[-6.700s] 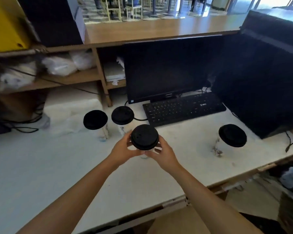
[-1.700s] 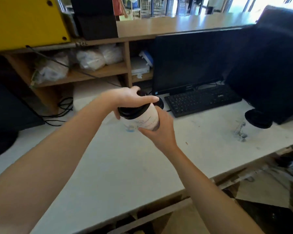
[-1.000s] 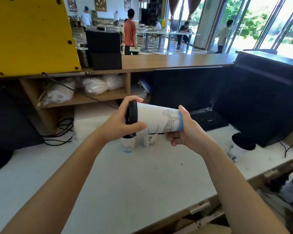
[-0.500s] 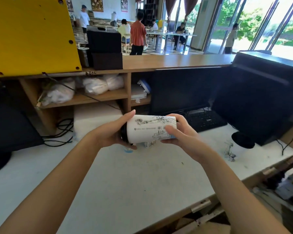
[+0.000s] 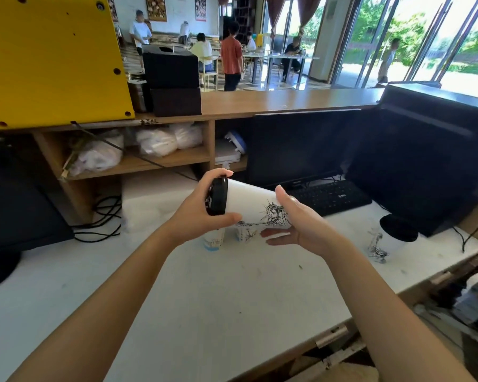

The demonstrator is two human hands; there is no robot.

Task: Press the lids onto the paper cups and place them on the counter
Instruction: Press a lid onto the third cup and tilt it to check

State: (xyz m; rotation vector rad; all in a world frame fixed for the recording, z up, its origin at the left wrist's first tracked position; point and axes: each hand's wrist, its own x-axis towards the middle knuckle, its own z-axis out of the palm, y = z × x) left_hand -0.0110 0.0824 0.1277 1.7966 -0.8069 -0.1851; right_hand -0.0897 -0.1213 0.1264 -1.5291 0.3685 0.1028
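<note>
A white paper cup (image 5: pixel 250 204) with a black drawing lies sideways in the air above the white table (image 5: pixel 204 299). Its black lid (image 5: pixel 217 195) points left. My left hand (image 5: pixel 199 216) grips the lid end, fingers over the top and thumb underneath. My right hand (image 5: pixel 298 227) is at the cup's base with thumb up and fingers stretched out below it. Behind my hands stand two more cups (image 5: pixel 213 241), mostly hidden. A fourth lidded cup (image 5: pixel 389 238) stands at the right. The wooden counter (image 5: pixel 273 102) runs across above the shelves.
A monitor (image 5: pixel 295 144) and keyboard (image 5: pixel 331 197) sit behind the cups, with a large black box (image 5: pixel 425 161) to their right. A yellow panel (image 5: pixel 50 56) and a black box (image 5: pixel 174 81) stand on the counter at left. Cables (image 5: pixel 102 219) lie at left.
My right hand's fingers have come off the cup's side and straightened out under its base. The cup has turned in my hands, and its lid end now sits higher.
</note>
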